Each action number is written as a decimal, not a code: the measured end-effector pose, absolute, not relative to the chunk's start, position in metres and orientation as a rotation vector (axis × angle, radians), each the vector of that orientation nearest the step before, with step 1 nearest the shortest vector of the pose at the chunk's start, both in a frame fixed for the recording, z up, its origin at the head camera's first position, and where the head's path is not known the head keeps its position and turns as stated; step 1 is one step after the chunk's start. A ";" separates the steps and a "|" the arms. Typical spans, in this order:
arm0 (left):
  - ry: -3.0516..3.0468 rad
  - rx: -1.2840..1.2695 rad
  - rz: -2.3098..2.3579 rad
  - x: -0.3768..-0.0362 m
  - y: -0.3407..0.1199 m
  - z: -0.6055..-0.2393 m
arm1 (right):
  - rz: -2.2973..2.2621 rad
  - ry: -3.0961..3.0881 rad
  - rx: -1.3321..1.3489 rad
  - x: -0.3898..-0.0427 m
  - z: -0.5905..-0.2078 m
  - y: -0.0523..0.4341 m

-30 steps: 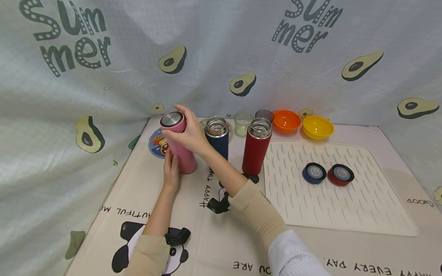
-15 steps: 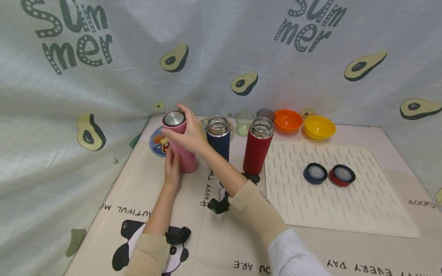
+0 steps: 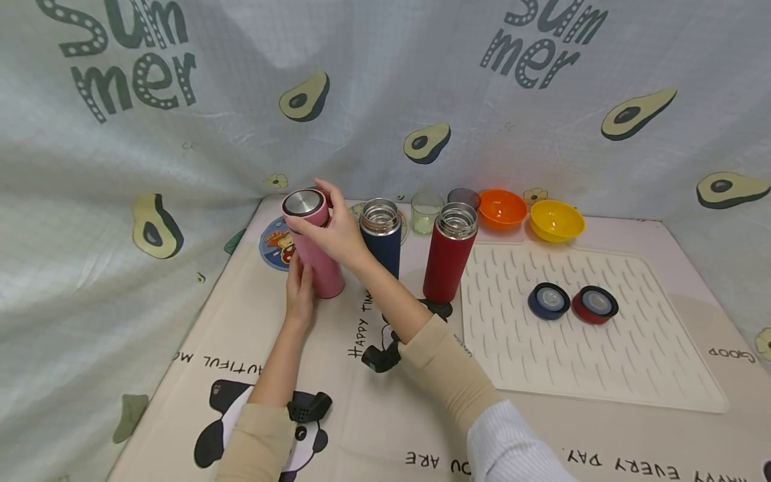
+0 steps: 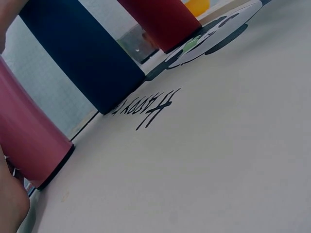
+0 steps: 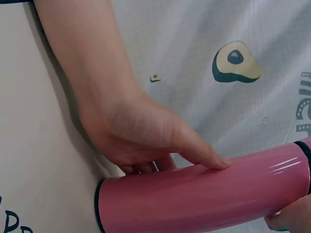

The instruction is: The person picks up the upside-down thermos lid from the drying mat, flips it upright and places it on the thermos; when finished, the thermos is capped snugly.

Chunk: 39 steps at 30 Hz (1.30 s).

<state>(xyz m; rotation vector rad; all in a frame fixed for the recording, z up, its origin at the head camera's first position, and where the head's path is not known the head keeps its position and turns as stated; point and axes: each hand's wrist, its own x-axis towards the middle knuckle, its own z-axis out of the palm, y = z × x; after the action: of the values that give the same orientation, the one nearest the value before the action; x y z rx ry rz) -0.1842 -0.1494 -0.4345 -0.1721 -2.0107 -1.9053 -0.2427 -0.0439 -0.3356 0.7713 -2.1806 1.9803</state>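
A pink thermos [image 3: 320,271] stands upright on the table at the left, topped by a pink lid [image 3: 303,201] with a silver disc. My left hand [image 3: 299,294] holds its lower body from the near left side; the right wrist view shows that thumb along the pink wall [image 5: 204,196]. Up at the lid, my right hand [image 3: 338,231] grips round the rim with thumb and fingers on opposite sides. To the right stand a lidless navy thermos [image 3: 382,251] and a lidless red thermos [image 3: 447,271], with steel mouths showing.
A navy lid [image 3: 549,301] and a red lid [image 3: 595,305] lie on a cream mat [image 3: 602,368] at the right. Behind are two glasses, one clear [image 3: 426,213], an orange bowl [image 3: 502,209] and a yellow bowl [image 3: 557,221]. A patterned curtain [image 3: 361,80] backs the table.
My right hand has turned slightly at the lid, and its fingers now sit a little further right. The left hand keeps its hold; the head view has shifted slightly.
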 end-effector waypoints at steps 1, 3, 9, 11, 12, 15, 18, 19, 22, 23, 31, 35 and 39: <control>-2.009 -0.172 -1.909 -0.184 -0.149 -0.435 | 1.965 -2.188 0.754 -0.243 -0.335 -0.044; -2.004 -0.172 -1.910 -0.184 -0.149 -0.435 | 1.902 -2.226 0.736 -0.243 -0.334 -0.045; -2.011 -0.180 -1.907 -0.185 -0.150 -0.435 | 1.898 -2.266 0.798 -0.242 -0.331 -0.044; -2.021 -0.179 -1.903 -0.186 -0.151 -0.436 | 1.990 -2.234 0.825 -0.243 -0.331 -0.043; -2.024 -0.179 -1.905 -0.186 -0.151 -0.435 | 2.042 -2.222 0.827 -0.243 -0.331 -0.042; -2.027 -0.169 -1.905 -0.186 -0.151 -0.435 | 2.119 -2.194 0.806 -0.245 -0.330 -0.042; -2.017 -0.169 -1.915 -0.186 -0.150 -0.435 | 2.060 -2.228 0.785 -0.246 -0.329 -0.042; -2.013 -0.169 -1.915 -0.186 -0.150 -0.435 | 2.045 -2.229 0.794 -0.246 -0.329 -0.042; -2.004 -0.170 -1.924 -0.186 -0.149 -0.435 | 2.045 -2.234 0.833 -0.244 -0.328 -0.040; -2.001 -0.169 -1.930 -0.186 -0.149 -0.435 | 2.063 -2.225 0.848 -0.243 -0.328 -0.039; -2.022 -0.167 -1.916 -0.182 -0.150 -0.435 | 2.031 -2.219 0.811 -0.243 -0.334 -0.042; -2.029 -0.159 -1.930 -0.182 -0.151 -0.435 | 2.034 -2.228 0.830 -0.241 -0.333 -0.043; -2.024 -0.161 -1.933 -0.183 -0.150 -0.434 | 2.040 -2.192 0.803 -0.242 -0.331 -0.044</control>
<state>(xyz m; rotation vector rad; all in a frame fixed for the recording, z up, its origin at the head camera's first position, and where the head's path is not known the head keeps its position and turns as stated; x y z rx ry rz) -0.1835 -0.1503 -0.4343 -0.1614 -2.0239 -1.9332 -0.2419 -0.0444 -0.3307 0.8034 -2.1922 2.0401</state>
